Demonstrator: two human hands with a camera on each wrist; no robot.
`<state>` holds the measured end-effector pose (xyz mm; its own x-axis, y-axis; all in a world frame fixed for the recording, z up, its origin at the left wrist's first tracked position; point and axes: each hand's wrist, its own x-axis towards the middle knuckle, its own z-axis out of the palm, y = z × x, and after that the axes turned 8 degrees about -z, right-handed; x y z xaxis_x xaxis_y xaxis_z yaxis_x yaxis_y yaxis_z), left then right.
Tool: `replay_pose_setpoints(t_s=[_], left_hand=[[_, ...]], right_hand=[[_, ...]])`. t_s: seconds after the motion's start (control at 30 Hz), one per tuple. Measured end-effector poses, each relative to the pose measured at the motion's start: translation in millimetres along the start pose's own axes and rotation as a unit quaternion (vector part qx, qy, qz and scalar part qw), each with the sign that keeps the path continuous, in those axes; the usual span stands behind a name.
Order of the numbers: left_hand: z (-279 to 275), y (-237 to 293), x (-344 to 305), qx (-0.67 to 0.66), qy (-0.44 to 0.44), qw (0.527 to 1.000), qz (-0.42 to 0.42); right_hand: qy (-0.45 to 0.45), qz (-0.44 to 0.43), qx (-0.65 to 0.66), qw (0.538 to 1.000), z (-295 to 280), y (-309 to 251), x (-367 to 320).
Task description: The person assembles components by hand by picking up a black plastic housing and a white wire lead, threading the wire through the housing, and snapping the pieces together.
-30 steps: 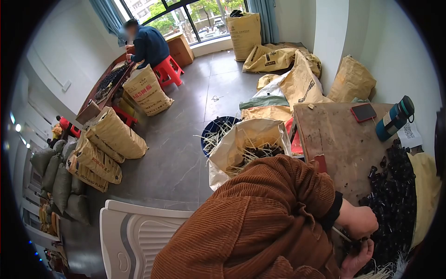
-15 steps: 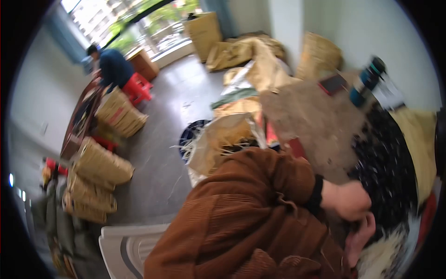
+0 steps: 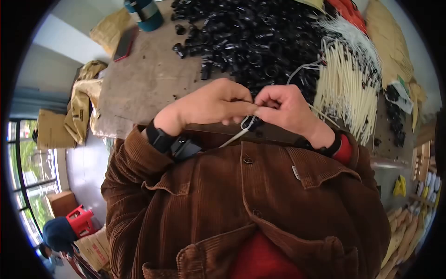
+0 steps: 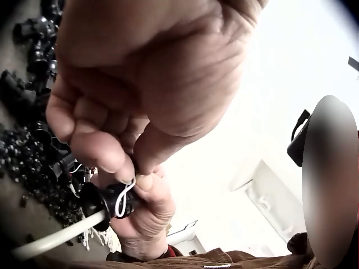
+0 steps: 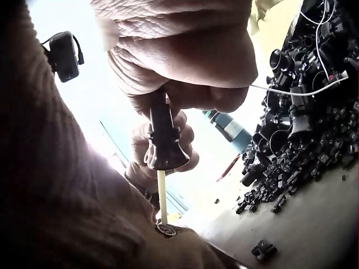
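My right hand point(image 3: 288, 109) grips a black flared plastic fitting point(image 5: 162, 134), with a cream-coloured cable point(image 5: 162, 193) coming out of its wide end. Against it, my left hand point(image 3: 204, 102) pinches a thin white wire point(image 4: 122, 203), looped beside the fitting's collar. Both hands meet at the fingertips near the chest, over the table's front edge. From the left wrist view, the thumb and forefinger of the left hand close on the loop's end. Part of the fitting is hidden behind the right hand's fingers.
A heap of black fittings point(image 3: 251, 42) covers the table point(image 3: 139, 88) beyond the hands. To its right lies a bundle of cream cables point(image 3: 346, 88). A phone point(image 3: 124, 45) and a teal bottle point(image 3: 145, 16) are at the left; paper sacks point(image 3: 388, 42) stand around.
The head view has swung from the room down to the table and chest. Both hands, earlier at the lower right and partly behind the sleeve, now show in the middle.
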<state>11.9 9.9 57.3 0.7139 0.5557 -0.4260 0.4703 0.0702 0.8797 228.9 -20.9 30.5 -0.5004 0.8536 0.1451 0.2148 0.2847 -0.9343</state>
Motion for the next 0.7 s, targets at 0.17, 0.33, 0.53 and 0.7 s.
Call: replay_pose_setpoints(t_s=[0.17, 0.33, 0.53, 0.7], left_hand=[[-1.3, -6.1, -4.7, -0.047, 0.072, 0.996, -0.030], [2.5, -6.9, -6.2, 0.096, 0.149, 0.983, 0.036], [23.5, 14.2, 18.4, -0.034, 0.064, 0.996, -0.060], [29.2, 4.8, 38.3, -0.223, -0.068, 0.960, -0.157]], right_hand=[[-0.001, 0.019, -0.025, 1.000, -35.8, 2.3, -1.9], [0.014, -0.012, -0.088, 0.996, -53.9, 4.2, -18.5], [0.256, -0.211, -0.249, 0.910, -26.5, 9.3, 8.1], [0.315, -0.127, 0.121, 0.933, -4.5, 8.9, 15.2]])
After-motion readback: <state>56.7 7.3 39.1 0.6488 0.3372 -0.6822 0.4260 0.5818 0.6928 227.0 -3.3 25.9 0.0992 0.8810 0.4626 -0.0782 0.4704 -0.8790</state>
